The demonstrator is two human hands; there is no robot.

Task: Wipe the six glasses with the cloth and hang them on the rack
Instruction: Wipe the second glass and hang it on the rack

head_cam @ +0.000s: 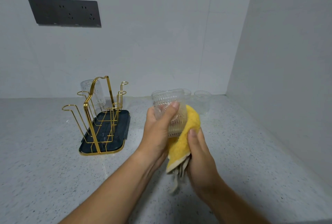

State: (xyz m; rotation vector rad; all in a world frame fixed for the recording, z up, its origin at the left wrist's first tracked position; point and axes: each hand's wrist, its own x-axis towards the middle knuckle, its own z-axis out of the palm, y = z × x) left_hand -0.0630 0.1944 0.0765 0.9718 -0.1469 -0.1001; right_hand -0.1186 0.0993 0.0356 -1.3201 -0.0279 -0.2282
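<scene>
Above the counter (53,161), just right of the rack (100,116), the left hand (158,130) grips a ribbed glass (168,112) around its wall (rigid, breakable, probably slippery), while the right hand (199,155) presses the soft cloth (186,134) against it.

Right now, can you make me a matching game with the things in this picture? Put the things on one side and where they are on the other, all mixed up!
Things:
1. ribbed glass
2. yellow cloth
3. upside-down glass
4. plain glass

Places:
A. hanging on the gold rack
B. standing on the counter by the right wall
C. gripped in the left hand
D. pressed against a glass by the right hand

Right pairs: 1-C, 2-D, 3-A, 4-B
</scene>
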